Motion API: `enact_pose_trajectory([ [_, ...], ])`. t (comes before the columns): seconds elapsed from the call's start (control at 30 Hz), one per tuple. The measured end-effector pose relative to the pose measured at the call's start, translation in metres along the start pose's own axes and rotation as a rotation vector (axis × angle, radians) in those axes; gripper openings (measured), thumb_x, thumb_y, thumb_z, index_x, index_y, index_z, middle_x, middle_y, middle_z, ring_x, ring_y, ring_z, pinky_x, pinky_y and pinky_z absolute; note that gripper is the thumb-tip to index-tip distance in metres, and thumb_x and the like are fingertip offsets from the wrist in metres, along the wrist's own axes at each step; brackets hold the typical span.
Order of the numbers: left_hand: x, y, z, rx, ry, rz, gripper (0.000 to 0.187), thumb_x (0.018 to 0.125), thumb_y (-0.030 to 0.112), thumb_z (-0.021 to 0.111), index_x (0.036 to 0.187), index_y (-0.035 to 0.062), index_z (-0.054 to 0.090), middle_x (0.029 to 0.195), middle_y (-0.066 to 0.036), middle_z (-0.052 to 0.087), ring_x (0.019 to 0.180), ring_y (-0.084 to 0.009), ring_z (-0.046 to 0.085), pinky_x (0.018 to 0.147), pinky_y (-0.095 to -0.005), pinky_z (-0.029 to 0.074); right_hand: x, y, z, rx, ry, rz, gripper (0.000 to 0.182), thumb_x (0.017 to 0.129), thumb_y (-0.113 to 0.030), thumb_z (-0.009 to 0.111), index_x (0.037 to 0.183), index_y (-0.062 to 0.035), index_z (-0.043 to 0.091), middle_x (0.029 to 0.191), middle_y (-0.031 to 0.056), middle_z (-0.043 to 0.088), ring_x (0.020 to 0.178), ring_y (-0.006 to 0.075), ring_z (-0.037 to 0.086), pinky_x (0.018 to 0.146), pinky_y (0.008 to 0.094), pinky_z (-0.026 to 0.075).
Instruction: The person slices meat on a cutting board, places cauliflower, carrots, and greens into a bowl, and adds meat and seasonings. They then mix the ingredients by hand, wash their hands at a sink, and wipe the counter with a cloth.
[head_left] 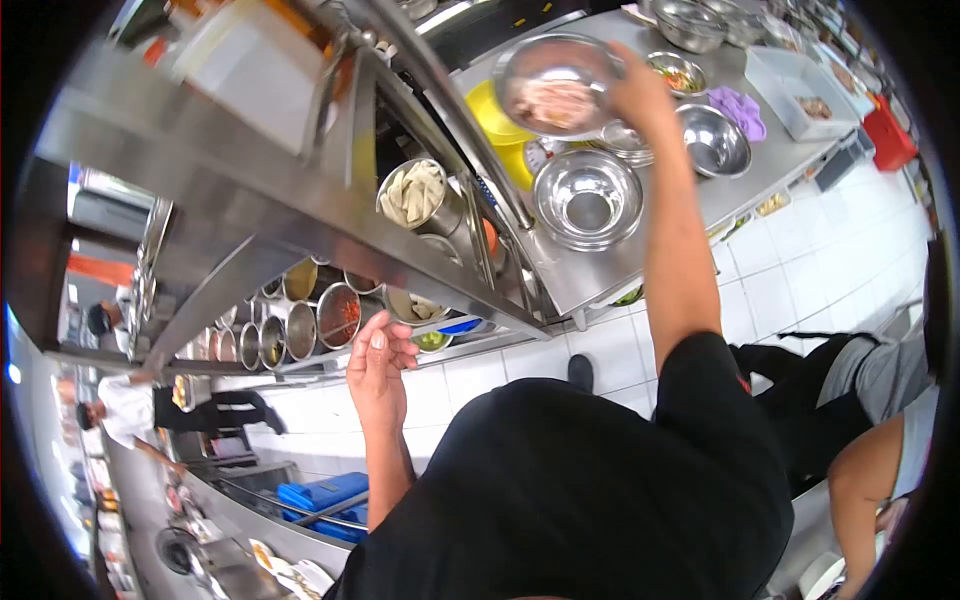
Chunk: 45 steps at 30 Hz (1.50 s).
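Right hand (640, 95) is gripping the steel bowl (578, 58) by its rim, holding it over the surface (592, 284) near the left edge. Left hand (380, 355) is hovering empty, fingers loosely curled. Meat-looking pink stuff (555, 103) is probably sitting soft, slippery; I'd be pinching that rim firmly.

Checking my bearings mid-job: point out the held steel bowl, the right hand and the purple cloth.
Held steel bowl (543, 61): head view, bare inner wall.
Right hand (641, 96): head view, middle of the hand.
Purple cloth (738, 111): head view, middle of its folds.
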<state>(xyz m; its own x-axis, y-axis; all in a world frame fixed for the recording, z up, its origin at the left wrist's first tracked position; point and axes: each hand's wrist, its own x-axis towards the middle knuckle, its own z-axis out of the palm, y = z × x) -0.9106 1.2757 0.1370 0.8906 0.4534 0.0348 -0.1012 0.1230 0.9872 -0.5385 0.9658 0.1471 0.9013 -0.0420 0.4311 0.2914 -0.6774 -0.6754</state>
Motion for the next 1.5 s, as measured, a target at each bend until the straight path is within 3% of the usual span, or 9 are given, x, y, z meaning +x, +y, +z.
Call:
enact_pose_trajectory([
  [0.1,-0.002,0.002,-0.006,-0.023,-0.105,-0.074,0.036,0.100,0.023,0.055,0.128,-0.0005,0.056,0.103,-0.013,0.067,0.082,-0.0173,0.064,0.068,-0.0278,0.050,-0.070,-0.008,-0.096,0.077,-0.045,0.079,0.065,0.082,-0.003,0.052,0.146,-0.0130,0.047,0.126,0.0144,0.062,0.100,0.0169,0.062,0.088,0.0287,0.048],
  [0.37,-0.007,0.011,-0.015,-0.242,-0.849,-0.141,0.070,0.095,0.030,0.062,0.152,0.0060,0.029,0.136,-0.014,0.051,0.115,-0.0218,0.055,0.090,-0.0364,0.050,-0.263,-0.120,-0.169,0.134,-0.158,-0.117,0.050,0.096,-0.004,0.050,0.144,0.0051,0.042,0.147,0.0156,0.046,0.137,0.0216,0.041,0.114,0.0336,0.028],
  [0.5,-0.034,0.019,-0.062,-0.297,-0.601,-0.005,0.075,0.095,0.030,0.063,0.152,0.0024,0.024,0.141,-0.012,0.046,0.129,-0.0199,0.043,0.104,-0.0361,0.040,-0.307,-0.218,-0.083,0.300,-0.387,-0.144,0.050,0.094,-0.001,0.054,0.143,0.0035,0.044,0.146,0.0152,0.048,0.136,0.0207,0.042,0.113,0.0326,0.029],
  [0.57,-0.039,0.020,-0.111,-0.385,-0.356,-0.201,0.063,0.098,0.030,0.059,0.145,-0.0011,0.034,0.135,-0.013,0.052,0.125,-0.0198,0.050,0.105,-0.0357,0.041,-0.330,-0.266,-0.028,0.297,-0.440,-0.124,0.050,0.095,-0.003,0.055,0.144,-0.0017,0.045,0.145,0.0132,0.051,0.135,0.0219,0.046,0.112,0.0335,0.032],
  [0.77,-0.068,0.028,-0.258,-0.448,0.019,-0.236,0.055,0.102,0.033,0.052,0.141,-0.0035,0.041,0.131,-0.017,0.056,0.118,-0.0239,0.058,0.100,-0.0366,0.049,-0.353,-0.381,0.066,0.061,-0.920,-0.975,0.075,0.075,-0.011,0.076,0.144,-0.0107,0.047,0.146,0.0191,0.045,0.136,0.0359,0.042,0.111,0.0449,0.036],
  [0.97,-0.108,0.010,-0.339,-0.425,0.302,-0.317,0.054,0.101,0.041,0.051,0.139,0.0023,0.047,0.127,-0.011,0.059,0.112,-0.0200,0.059,0.097,-0.0355,0.049,-0.443,-0.416,0.224,0.240,-1.312,-1.406,0.045,0.096,-0.025,0.055,0.135,-0.0044,0.050,0.127,0.0185,0.055,0.114,0.0391,0.054,0.095,0.0477,0.045],
  [1.17,-0.140,-0.076,-0.344,-0.569,0.608,-0.358,0.059,0.101,0.045,0.050,0.145,0.0062,0.039,0.131,-0.012,0.057,0.119,-0.0233,0.056,0.098,-0.0400,0.048,-0.487,-0.420,0.283,-0.103,-1.914,-1.266,0.028,0.088,-0.021,0.060,0.109,-0.0028,0.055,0.112,0.0199,0.057,0.100,0.0393,0.062,0.086,0.0488,0.049],
  [1.43,-0.117,-0.167,-0.341,-0.500,1.002,-0.186,0.069,0.101,0.047,0.050,0.148,0.0006,0.033,0.146,-0.016,0.044,0.134,-0.0264,0.041,0.113,-0.0386,0.031,-0.514,-0.376,0.401,0.171,-1.868,-0.990,0.027,0.088,-0.018,0.059,0.110,-0.0024,0.056,0.095,0.0237,0.069,0.095,0.0387,0.067,0.082,0.0460,0.052],
  [1.5,-0.116,-0.194,-0.350,-0.411,1.086,-0.175,0.070,0.100,0.048,0.050,0.148,-0.0006,0.031,0.147,-0.017,0.042,0.135,-0.0266,0.040,0.114,-0.0376,0.029,-0.512,-0.372,0.440,0.231,-1.857,-0.662,0.026,0.090,-0.023,0.060,0.111,-0.0089,0.059,0.095,0.0199,0.070,0.091,0.0341,0.070,0.082,0.0415,0.054],
])
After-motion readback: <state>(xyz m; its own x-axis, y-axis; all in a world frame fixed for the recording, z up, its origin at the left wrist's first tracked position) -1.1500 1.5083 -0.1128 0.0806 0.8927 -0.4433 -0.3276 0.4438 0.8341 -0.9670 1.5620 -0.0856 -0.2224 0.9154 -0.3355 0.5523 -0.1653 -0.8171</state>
